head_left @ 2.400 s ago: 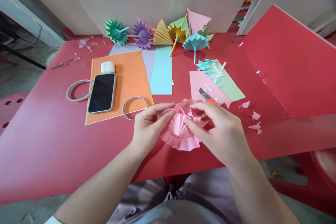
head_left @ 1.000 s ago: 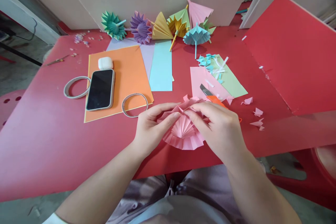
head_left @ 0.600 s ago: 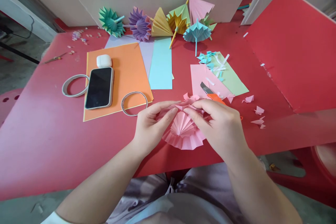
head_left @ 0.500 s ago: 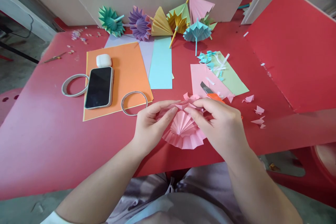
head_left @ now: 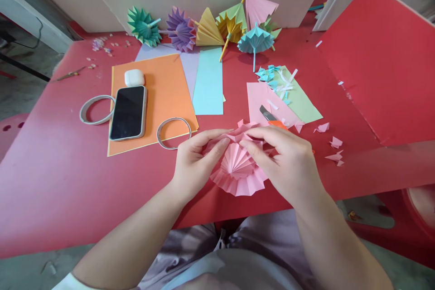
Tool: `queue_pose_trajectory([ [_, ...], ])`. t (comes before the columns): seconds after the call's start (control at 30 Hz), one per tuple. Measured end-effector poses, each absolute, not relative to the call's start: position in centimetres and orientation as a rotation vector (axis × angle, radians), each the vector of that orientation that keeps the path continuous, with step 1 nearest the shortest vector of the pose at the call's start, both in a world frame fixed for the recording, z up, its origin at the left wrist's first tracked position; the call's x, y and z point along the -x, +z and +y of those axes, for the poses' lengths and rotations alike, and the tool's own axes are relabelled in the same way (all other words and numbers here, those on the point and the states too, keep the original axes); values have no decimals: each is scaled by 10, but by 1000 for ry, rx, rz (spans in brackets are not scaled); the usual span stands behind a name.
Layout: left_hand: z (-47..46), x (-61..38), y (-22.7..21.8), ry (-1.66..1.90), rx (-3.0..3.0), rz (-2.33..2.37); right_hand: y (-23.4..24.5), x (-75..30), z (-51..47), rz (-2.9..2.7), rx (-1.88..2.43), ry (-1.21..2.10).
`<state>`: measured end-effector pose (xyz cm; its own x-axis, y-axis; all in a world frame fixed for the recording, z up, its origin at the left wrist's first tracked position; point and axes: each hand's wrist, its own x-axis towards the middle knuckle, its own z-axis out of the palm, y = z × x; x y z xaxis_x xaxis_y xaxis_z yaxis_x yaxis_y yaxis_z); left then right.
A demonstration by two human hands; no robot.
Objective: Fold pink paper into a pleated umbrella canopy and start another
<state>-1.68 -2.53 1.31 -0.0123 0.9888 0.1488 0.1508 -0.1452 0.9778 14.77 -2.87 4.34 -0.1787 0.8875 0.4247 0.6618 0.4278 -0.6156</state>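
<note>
A pink pleated paper fan shape (head_left: 238,174) is held just above the red table (head_left: 68,181) near its front edge. My left hand (head_left: 195,163) pinches its left side, thumb and fingers closed on the folds. My right hand (head_left: 288,163) grips the right side and top, fingers closed on the pleats. Behind my right hand lies an orange-handled cutter (head_left: 272,118) on a pink paper sheet (head_left: 258,99).
An orange sheet (head_left: 170,90) carries a phone (head_left: 128,112) and a white earbud case (head_left: 134,77). Two tape rings (head_left: 174,132) lie by it. Finished paper umbrellas (head_left: 254,41) line the back wall. Pink scraps (head_left: 331,145) and a raised red board (head_left: 377,63) are at the right.
The view drifted slightly. My fingers have shifted a little along the pink pleats and the fan has spread a bit wider; both hands keep hold of it.
</note>
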Motion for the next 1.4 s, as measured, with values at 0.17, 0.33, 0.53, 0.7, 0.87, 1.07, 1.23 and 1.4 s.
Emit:
queue_pose_trajectory([
  [0.17,-26,17,12,1314,-1417,1321,44,-147,-32,-1924,1304,386],
  [0.33,-27,18,11,1323,-1446,1290,46,-143,-34,-1901,1359,273],
  [0.53,-29,18,9,1314,-1558,1195,48,-142,-33,-1876,1391,325],
  [0.7,-29,18,8,1325,-1629,1137,47,-143,-32,-1887,1355,415],
  [0.87,-31,18,8,1294,-1625,1131,46,-143,-32,-1894,1372,383],
  [1.07,-30,19,10,1317,-1511,1108,44,-143,-32,-1919,1367,331],
  [1.23,-24,20,15,1338,-1445,1205,41,-144,-32,-2020,1331,320],
  [1.4,-19,24,23,1163,-1481,1261,40,-144,-34,-2147,1348,365],
])
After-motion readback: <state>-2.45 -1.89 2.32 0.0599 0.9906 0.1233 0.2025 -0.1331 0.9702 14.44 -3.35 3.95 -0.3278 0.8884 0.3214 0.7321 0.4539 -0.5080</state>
